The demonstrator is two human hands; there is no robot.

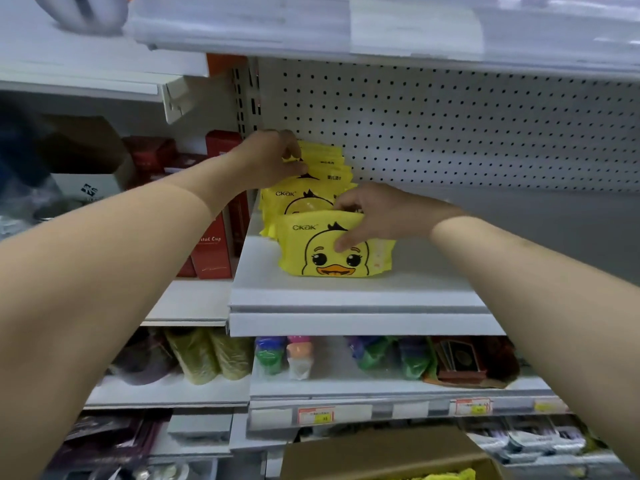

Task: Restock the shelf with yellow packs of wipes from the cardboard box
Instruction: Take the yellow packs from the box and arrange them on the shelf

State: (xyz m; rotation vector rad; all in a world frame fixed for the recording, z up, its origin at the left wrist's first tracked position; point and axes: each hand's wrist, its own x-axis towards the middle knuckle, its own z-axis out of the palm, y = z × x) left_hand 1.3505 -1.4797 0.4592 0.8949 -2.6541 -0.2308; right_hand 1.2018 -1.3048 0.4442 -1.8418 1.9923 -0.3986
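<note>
At frame centre our right hand [377, 213] pinched the front pack [325, 261] upright on the shelf [346, 296], while our left hand [270, 157] gripped the rear packs [329, 164], likely steadying the row. The cardboard box [374, 452] sat at bottom centre.

Both hands on a row of yellow duck-faced wipe packs on a white metal shelf [349, 292].
The right hand [377, 216] grips the upright front pack [311, 251], thumb on its face; the left hand [273, 157] pinches the rear packs [329, 168] near the white pegboard back panel [450, 133]. An open brown cardboard box [381, 455] sits below.
</note>
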